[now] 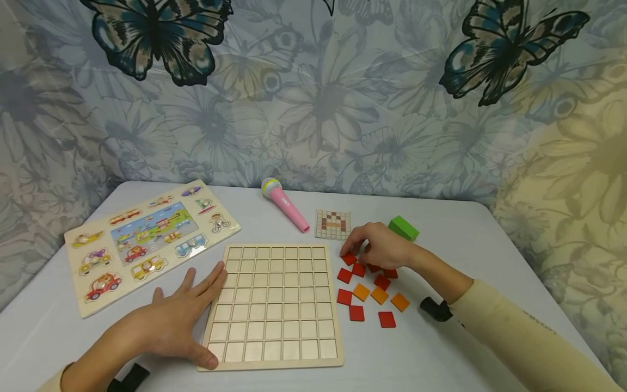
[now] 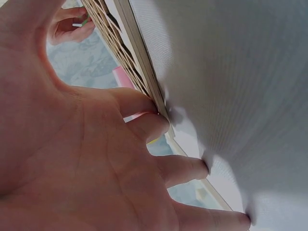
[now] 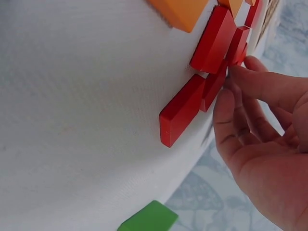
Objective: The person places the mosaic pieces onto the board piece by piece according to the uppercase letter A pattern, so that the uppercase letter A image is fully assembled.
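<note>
My left hand (image 1: 171,321) lies spread at the left side of the wooden grid board (image 1: 338,356), its thumb on the near left corner and its fingertips along the left edge. In the left wrist view the left hand (image 2: 106,139) has its fingers apart. Over the far end of the loose tiles, my right hand (image 1: 384,245) bends its fingers down at a red tile (image 1: 349,258); no lifted tile shows. From the right wrist, the right hand (image 3: 269,130) has thumb and fingertips beside the red tiles (image 3: 182,110). Several red tiles and some orange tiles (image 1: 379,295) lie flat.
A green block (image 1: 404,228) sits behind the right hand. Beyond the board are a pattern card (image 1: 333,225) and a pink microphone (image 1: 290,209). At left lies a vehicle picture puzzle (image 1: 152,239). A butterfly-patterned cloth (image 1: 328,103) hangs behind the white table (image 1: 455,218).
</note>
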Available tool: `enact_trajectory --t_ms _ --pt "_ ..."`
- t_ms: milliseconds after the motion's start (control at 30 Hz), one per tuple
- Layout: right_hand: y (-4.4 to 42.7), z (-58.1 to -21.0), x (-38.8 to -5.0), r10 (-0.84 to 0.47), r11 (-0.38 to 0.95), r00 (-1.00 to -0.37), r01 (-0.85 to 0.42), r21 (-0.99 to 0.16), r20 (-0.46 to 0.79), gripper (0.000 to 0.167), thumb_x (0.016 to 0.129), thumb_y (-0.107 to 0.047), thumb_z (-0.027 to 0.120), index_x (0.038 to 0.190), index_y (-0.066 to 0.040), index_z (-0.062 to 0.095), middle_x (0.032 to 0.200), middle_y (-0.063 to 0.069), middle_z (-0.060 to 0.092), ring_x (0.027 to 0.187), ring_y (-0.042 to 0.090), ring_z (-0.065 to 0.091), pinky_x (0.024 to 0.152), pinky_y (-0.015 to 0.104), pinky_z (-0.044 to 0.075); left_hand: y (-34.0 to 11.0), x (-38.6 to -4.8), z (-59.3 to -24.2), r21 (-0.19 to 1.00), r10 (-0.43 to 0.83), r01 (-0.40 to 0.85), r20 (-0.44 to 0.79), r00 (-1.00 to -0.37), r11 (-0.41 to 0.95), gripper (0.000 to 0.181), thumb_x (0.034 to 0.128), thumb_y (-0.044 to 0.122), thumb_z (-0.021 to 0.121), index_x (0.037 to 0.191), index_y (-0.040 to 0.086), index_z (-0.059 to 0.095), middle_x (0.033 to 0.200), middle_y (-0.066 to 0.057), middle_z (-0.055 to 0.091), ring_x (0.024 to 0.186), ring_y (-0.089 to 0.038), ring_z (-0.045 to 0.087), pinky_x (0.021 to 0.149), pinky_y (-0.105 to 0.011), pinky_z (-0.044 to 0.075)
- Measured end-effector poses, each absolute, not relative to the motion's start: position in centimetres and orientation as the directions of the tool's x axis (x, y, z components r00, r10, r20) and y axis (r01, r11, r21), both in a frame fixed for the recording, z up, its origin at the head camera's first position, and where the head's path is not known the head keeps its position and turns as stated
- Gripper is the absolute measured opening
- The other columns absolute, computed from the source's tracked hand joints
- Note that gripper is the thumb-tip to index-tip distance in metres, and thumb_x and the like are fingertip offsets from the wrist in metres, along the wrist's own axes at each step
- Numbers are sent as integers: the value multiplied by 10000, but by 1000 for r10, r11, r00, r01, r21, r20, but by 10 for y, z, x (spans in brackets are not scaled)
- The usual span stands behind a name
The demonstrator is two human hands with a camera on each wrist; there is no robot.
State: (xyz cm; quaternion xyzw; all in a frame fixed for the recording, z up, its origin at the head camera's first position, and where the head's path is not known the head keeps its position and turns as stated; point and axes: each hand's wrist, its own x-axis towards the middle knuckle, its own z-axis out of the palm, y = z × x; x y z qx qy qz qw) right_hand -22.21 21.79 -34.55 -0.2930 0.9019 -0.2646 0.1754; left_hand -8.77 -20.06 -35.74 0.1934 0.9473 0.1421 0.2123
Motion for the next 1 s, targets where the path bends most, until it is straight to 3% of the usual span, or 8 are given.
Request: enact_trajectory --t_ms 600,1000 --pt "216 -346 -224 -628 684 -764 -454 -570 -146 268 878 15 771 1101 -129 806 1107 23 754 958 192 697 834 315 606 -203 -86 -355 344 446 330 -349 -825 879 1524 571 835 792 1687 106 54 1770 -108 -16 1507 -666 50 855 -988 117" --pt "213 -336 -218 -498 749 -858 -352 -561 -126 233 861 -71 814 1088 -125 819 1029 25 773 937 201 685 732 304 584 -200 -86 -356 350 447 329 -345 -825 877 1547 551 867 779 1686 101 60 1770 -105 -27 1510 -665 45 854 -990 113"
